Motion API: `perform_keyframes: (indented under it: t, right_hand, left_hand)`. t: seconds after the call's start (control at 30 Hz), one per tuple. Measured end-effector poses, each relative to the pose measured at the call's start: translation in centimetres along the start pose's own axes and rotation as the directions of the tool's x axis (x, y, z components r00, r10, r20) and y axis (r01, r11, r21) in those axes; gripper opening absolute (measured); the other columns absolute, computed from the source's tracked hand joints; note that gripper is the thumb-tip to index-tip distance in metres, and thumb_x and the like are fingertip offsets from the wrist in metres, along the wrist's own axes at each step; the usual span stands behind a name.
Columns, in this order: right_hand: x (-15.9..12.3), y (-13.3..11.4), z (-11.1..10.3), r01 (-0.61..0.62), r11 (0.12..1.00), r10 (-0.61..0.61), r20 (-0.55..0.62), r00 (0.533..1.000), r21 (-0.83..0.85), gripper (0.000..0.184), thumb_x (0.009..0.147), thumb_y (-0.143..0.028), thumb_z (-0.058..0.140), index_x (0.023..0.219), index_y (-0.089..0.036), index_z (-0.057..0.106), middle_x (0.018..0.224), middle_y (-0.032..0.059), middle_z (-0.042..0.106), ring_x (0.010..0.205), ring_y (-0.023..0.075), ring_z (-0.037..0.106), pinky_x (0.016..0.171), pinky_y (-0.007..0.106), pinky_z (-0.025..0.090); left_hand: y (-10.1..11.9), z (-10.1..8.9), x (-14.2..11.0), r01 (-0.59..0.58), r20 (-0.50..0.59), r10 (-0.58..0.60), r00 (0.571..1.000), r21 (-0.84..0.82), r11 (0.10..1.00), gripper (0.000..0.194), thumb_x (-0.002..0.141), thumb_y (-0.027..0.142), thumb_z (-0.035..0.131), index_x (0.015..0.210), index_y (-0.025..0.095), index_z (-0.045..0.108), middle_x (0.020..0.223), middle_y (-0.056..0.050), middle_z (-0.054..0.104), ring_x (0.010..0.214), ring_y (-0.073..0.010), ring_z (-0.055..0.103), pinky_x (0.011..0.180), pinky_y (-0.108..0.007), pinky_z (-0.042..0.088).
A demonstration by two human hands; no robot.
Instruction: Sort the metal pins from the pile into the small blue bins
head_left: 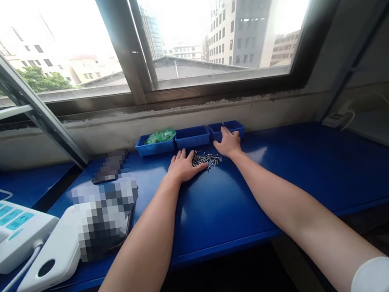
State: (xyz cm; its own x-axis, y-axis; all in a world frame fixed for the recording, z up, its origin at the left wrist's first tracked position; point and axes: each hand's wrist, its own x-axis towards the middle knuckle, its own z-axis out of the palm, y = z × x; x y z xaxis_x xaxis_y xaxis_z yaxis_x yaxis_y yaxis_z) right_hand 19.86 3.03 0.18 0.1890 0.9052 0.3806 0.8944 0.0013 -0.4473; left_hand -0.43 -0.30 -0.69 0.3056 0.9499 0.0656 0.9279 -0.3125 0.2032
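My left hand [182, 167] lies on the blue tabletop [212, 216] with its fingers apart. Its thumb side touches a pile of loose metal screws or nails [206, 159]. At the front edge of the right blue bin [239, 128], my right hand [229, 142] reaches in with thumb and fingers spread. A small thin dark piece [223, 123] shows just beyond its fingertips; whether it is touched I cannot tell. The bin's contents are mostly hidden by the hand. Beside it stand a middle blue bin [192, 139] and a left blue bin [156, 148] holding green pieces [160, 136].
To the left lie a white power strip [12, 227], a white power bank [50, 255], a blurred dark flat object [110, 166] and another blurred item [108, 220]. A metal shelf post [44, 117] slants at the left. The windowsill wall [269, 110] runs behind the bins.
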Motion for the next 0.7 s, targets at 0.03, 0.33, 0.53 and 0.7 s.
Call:
perform_keyframes:
  t: [0.03, 0.33, 0.53, 0.7]
  right_hand:
    - [0.03, 0.04, -0.03, -0.013, 0.999, 0.013, 0.016, 1.000, -0.030, 0.073, 0.079, -0.042, 0.050, 0.144, -0.015, 0.030, 0.150, 0.0075, 0.032, 0.118, 0.0341, 0.035, 0.097, 0.046, 0.034]
    - [-0.05, -0.06, 0.14, -0.011, 0.994, 0.015, 0.035, 0.999, -0.112, 0.077, 0.079, -0.043, 0.047, 0.146, -0.015, 0.024, 0.153, 0.0042, 0.023, 0.115, 0.0336, 0.035, 0.096, 0.045, 0.035]
    - [-0.05, 0.04, 0.16, -0.029, 0.991, 0.031, 0.011, 0.999, -0.127, 0.077, 0.079, -0.044, 0.047, 0.146, -0.014, 0.024, 0.154, 0.0037, 0.023, 0.115, 0.0334, 0.035, 0.097, 0.046, 0.034]
    - [-0.16, -0.11, 0.06, -0.022, 0.990, 0.024, 0.014, 1.000, -0.139, 0.077, 0.079, -0.044, 0.046, 0.147, -0.014, 0.023, 0.154, 0.0033, 0.023, 0.115, 0.0323, 0.034, 0.097, 0.045, 0.035]
  left_hand:
    - [0.05, -0.02, 0.01, 0.001, 0.004, -0.001, 1.000, 0.004, 1.000, 0.100, 0.071, 0.085, 0.026, 0.148, 0.021, 0.024, 0.155, -0.012, 0.015, 0.142, -0.0311, 0.010, 0.113, -0.046, 0.013]
    - [-0.01, 0.31, 0.45, 0.025, -0.037, -0.026, 0.999, -0.019, 1.000, 0.091, 0.078, 0.079, 0.019, 0.145, 0.020, 0.032, 0.152, -0.014, 0.023, 0.141, -0.0301, 0.018, 0.112, -0.046, 0.018]
    - [-0.15, -0.03, 0.08, -0.013, 0.002, 0.013, 1.000, -0.038, 0.999, 0.102, 0.068, 0.086, 0.031, 0.147, 0.022, 0.025, 0.154, -0.013, 0.016, 0.143, -0.0296, 0.010, 0.113, -0.047, 0.012]
    - [0.06, -0.42, -0.27, -0.004, 0.021, 0.004, 1.000, -0.032, 0.999, 0.118, 0.053, 0.091, 0.042, 0.148, 0.023, 0.022, 0.155, -0.013, 0.011, 0.143, -0.0315, 0.007, 0.113, -0.048, 0.011]
